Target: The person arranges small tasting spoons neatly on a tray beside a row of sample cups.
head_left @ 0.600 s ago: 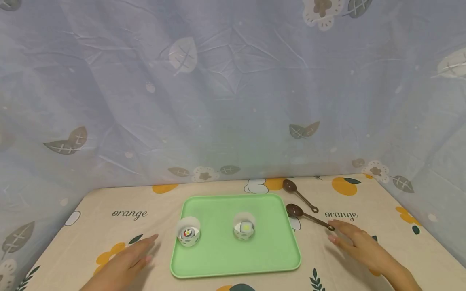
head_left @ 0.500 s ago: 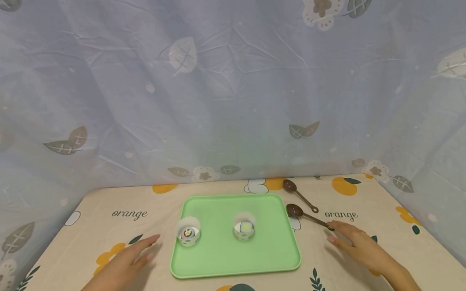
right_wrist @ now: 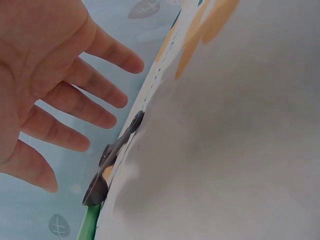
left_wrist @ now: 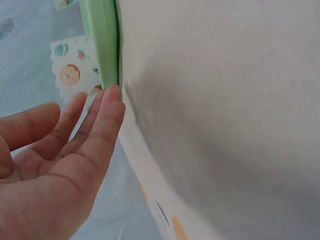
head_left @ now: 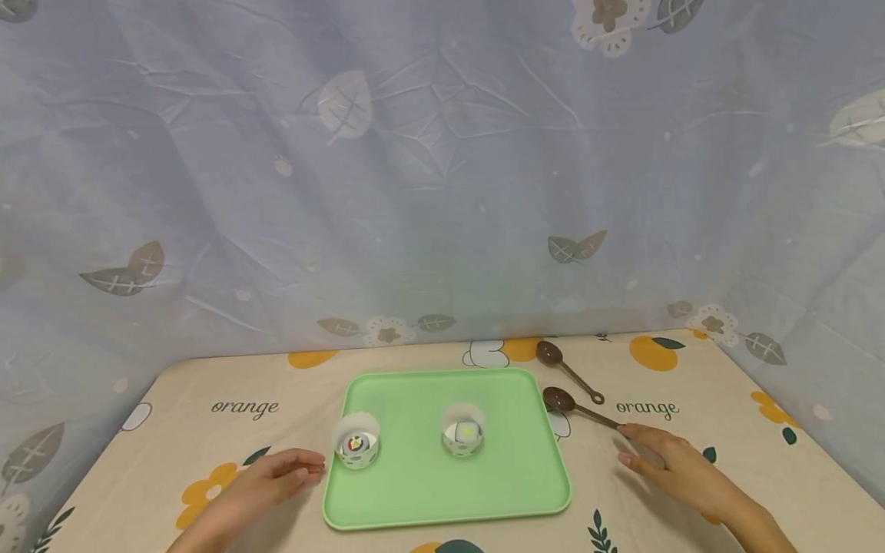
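My left hand (head_left: 266, 488) is at the left edge of the light green tray (head_left: 415, 495). In the left wrist view its extended fingertips meet the tray's outer rim (left_wrist: 104, 50), thumb apart. A white patterned paper cup (head_left: 358, 462) stands just inside that edge, holding a small round dark-rimmed piece with red and yellow. Mid-tray, a second paper cup (head_left: 462, 449) contains a pale piece with a yellow mark. Over the handle end of the nearer brown spoon (head_left: 560, 399) hovers my right hand (head_left: 681, 465), fingers spread in the right wrist view, nothing gripped.
Another brown spoon (head_left: 550, 353) lies behind the nearer one, right of the tray. A cream tablecloth (head_left: 173, 430) with orange prints covers the table. Behind it hangs a grey-blue leaf-patterned curtain (head_left: 442, 230), which also closes off both sides.
My left hand has moved right to the tray's edge, its fingers drawn closer together. The right hand has shifted slightly left over the spoon's handle end. Tray, cups and spoons stay in place.
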`<state>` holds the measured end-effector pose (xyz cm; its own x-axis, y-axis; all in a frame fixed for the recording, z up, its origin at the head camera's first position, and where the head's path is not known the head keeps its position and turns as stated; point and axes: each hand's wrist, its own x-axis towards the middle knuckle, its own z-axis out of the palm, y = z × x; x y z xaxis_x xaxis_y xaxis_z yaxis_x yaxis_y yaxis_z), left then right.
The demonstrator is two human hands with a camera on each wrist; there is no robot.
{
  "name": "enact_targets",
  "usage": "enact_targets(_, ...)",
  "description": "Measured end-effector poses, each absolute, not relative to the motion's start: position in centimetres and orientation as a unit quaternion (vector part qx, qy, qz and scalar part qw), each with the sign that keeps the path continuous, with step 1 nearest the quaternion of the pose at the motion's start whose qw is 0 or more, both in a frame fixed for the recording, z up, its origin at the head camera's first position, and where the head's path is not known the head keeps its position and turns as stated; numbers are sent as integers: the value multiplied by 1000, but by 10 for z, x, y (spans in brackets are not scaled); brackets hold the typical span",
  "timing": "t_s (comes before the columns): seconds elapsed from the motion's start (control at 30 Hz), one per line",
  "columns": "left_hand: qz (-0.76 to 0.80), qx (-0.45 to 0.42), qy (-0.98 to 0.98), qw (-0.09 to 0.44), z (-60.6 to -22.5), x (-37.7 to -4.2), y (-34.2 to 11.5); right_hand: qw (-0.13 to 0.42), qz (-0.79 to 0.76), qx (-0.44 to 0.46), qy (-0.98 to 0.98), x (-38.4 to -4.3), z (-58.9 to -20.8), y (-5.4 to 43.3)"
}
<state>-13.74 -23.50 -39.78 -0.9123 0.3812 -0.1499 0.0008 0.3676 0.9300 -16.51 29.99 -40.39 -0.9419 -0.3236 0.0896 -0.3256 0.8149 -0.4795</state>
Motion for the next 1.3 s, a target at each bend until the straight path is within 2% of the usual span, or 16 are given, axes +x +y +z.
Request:
enact_targets(0.17, 561, 69, 799, 205, -398, -142, -227, 3, 247, 186, -951, -166, -403, 296)
enact_targets(0.4, 573, -7, 793, 206, -400, -145, -219, 6, 249, 215, -944, -170, -397, 290)
enact_targets(0.73, 608, -1, 757, 238, -401, -145, -222, 1, 250, 237, -939, -175, -387, 280)
enact_targets(1.3, 635, -26, 733, 244, -402, -146, -221, -42, 312, 223, -923, -206, -372, 279)
